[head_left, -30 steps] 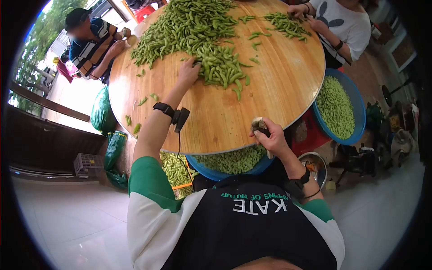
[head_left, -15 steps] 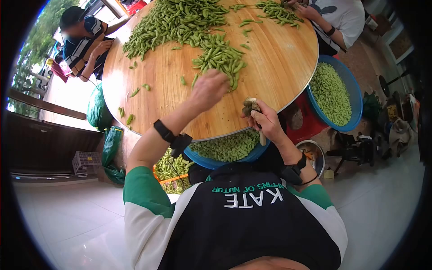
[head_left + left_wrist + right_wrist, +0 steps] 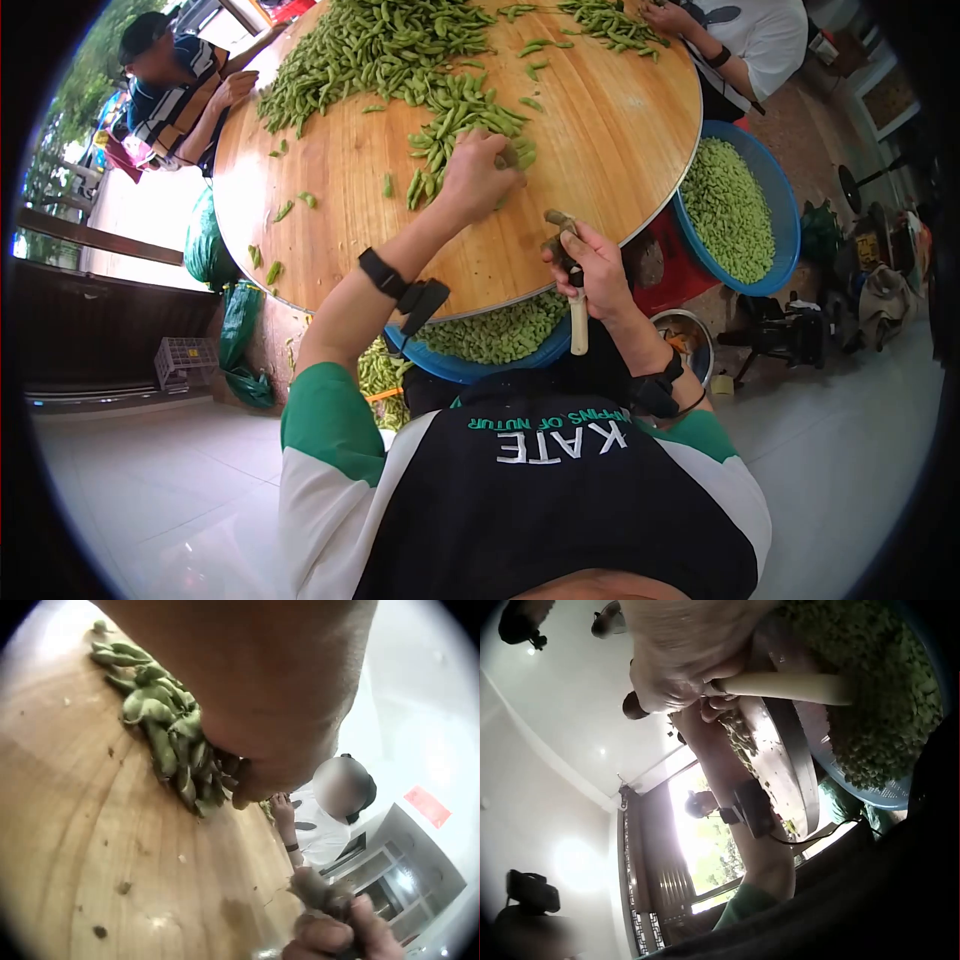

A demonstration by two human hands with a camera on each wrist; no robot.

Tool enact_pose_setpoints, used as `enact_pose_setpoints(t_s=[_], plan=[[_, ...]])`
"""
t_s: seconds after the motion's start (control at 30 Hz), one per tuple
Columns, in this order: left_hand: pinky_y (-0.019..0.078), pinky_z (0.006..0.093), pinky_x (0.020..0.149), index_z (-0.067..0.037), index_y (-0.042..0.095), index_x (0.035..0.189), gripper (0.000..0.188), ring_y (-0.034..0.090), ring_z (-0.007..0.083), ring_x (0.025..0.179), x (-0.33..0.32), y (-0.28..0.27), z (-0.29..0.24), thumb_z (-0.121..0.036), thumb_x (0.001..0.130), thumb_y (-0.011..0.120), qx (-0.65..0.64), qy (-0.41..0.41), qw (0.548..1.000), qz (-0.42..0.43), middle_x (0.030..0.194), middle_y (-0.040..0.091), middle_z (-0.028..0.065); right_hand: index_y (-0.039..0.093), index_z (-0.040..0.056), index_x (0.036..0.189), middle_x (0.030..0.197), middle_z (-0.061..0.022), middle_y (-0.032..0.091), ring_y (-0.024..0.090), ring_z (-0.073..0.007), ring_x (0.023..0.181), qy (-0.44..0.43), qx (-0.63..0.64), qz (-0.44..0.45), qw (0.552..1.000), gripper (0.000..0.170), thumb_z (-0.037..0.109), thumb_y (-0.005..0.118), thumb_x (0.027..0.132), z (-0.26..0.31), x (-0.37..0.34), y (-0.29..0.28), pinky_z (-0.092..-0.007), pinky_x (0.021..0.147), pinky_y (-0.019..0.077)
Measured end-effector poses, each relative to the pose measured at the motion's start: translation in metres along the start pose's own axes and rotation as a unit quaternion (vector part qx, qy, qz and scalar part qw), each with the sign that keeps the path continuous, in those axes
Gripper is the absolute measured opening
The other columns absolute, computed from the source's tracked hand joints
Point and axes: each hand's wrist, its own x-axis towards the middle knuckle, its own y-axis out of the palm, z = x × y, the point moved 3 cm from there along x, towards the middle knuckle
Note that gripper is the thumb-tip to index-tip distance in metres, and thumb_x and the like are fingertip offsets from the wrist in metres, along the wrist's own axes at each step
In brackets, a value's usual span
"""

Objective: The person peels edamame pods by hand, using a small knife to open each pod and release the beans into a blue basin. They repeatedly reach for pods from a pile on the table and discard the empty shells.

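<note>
In the head view my left hand (image 3: 480, 178) is over the near end of the pile of green soybean pods (image 3: 380, 55), fingers curled round some pods (image 3: 522, 152). The left wrist view shows its fingertips down against clustered pods (image 3: 169, 724) on the wooden table. My right hand (image 3: 597, 270) is at the table's near edge, gripping a tool by its pale handle (image 3: 579, 328), which points down toward me. The tool's other end is hidden in the fist. Dark, worn coverings (image 3: 557, 240) wrap the right thumb and finger area.
Below the round table (image 3: 330, 230) edge sits a blue basin (image 3: 450, 368) of shelled beans; another blue basin (image 3: 790, 245) stands right. Loose pods lie on the table's left. Two other people sit across, left and right. A metal bowl (image 3: 700, 340) stands beside my right forearm.
My left hand drew back from the pile toward me, then moved out to its near right end. The right hand has turned, so more of the pale handle shows. The head view has shifted slightly.
</note>
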Motion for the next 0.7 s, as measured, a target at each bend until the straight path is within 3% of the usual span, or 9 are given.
enact_pose_setpoints(t_s=[0.07, 0.1, 0.13, 0.2, 0.23, 0.43, 0.7], plan=[[0.0472, 0.0359, 0.071, -0.002, 0.062, 0.082, 0.027, 0.059, 0.0283, 0.08, -0.015, -0.013, -0.012, -0.015, 0.064, 0.079, -0.093, 0.01, 0.996, 0.007, 0.081, 0.062, 0.0127, 0.042, 0.0021, 0.132, 0.085, -0.0085, 0.057, 0.046, -0.0093, 0.057, 0.021, 0.023, -0.006, 1.0, 0.036, 0.017, 0.044, 0.099, 0.004, 0.004, 0.002, -0.0198, 0.044, 0.0361], [0.0463, 0.0291, 0.063, 0.0, 0.062, 0.083, 0.024, 0.059, 0.018, 0.067, -0.022, -0.011, -0.011, -0.014, 0.071, 0.078, -0.206, -0.023, 0.976, 0.063, 0.073, 0.063, 0.009, 0.042, 0.003, 0.132, 0.085, -0.0091, 0.057, 0.045, -0.0094, 0.057, 0.009, 0.038, 0.004, 0.999, 0.036, 0.017, 0.044, 0.099, 0.005, 0.007, 0.004, -0.0197, 0.044, 0.036], [0.0463, 0.0291, 0.063, 0.0, 0.062, 0.083, 0.024, 0.059, 0.018, 0.067, -0.03, -0.011, -0.011, -0.014, 0.071, 0.078, -0.206, -0.03, 0.976, 0.064, 0.073, 0.063, 0.009, 0.042, 0.004, 0.132, 0.086, -0.0096, 0.056, 0.045, -0.0096, 0.056, -0.002, 0.053, 0.012, 0.998, 0.036, 0.017, 0.043, 0.099, 0.005, 0.009, 0.006, -0.0196, 0.043, 0.0359], [0.0439, 0.023, 0.059, 0.001, 0.062, 0.085, 0.021, 0.056, 0.0089, 0.063, -0.049, -0.009, -0.016, -0.013, 0.077, 0.076, -0.351, -0.073, 0.93, 0.081, 0.072, 0.064, 0.0037, 0.041, 0.0041, 0.133, 0.086, -0.0099, 0.056, 0.044, -0.0095, 0.056, 0.011, 0.07, 0.044, 0.996, 0.036, 0.018, 0.044, 0.099, 0.004, 0.012, 0.011, -0.0195, 0.043, 0.0357], [0.0436, 0.0214, 0.06, 0.002, 0.063, 0.087, 0.017, 0.056, 0.0052, 0.067, -0.057, -0.009, -0.022, -0.01, 0.08, 0.073, -0.455, -0.083, 0.882, 0.094, 0.075, 0.064, 0.0007, 0.041, 0.0042, 0.133, 0.087, -0.0103, 0.056, 0.043, -0.0095, 0.055, 0.017, 0.084, 0.078, 0.993, 0.037, 0.018, 0.044, 0.099, 0.003, 0.011, 0.015, -0.0195, 0.042, 0.0356], [0.0448, 0.0218, 0.062, 0.002, 0.064, 0.091, 0.014, 0.057, 0.0045, 0.073, -0.1, -0.029, -0.024, -0.005, 0.081, 0.07, -0.436, -0.178, 0.874, 0.121, 0.079, 0.065, 0.0012, 0.044, 0.0044, 0.128, 0.086, -0.0087, 0.056, 0.043, -0.0084, 0.054, 0.028, 0.106, 0.155, 0.982, 0.034, 0.021, 0.045, 0.099, -0.006, -0.01, 0.037, -0.0191, 0.042, 0.0355], [0.0471, 0.0216, 0.062, 0.003, 0.062, 0.09, 0.015, 0.057, 0.0045, 0.07, -0.144, -0.033, -0.019, -0.005, 0.081, 0.071, -0.418, -0.129, 0.898, 0.049, 0.077, 0.064, 0.0011, 0.041, 0.0052, 0.136, 0.084, -0.0076, 0.056, 0.042, -0.0077, 0.053, 0.049, 0.082, 0.153, 0.984, 0.04, 0.018, 0.046, 0.098, -0.029, -0.029, 0.056, -0.0189, 0.042, 0.0347]])
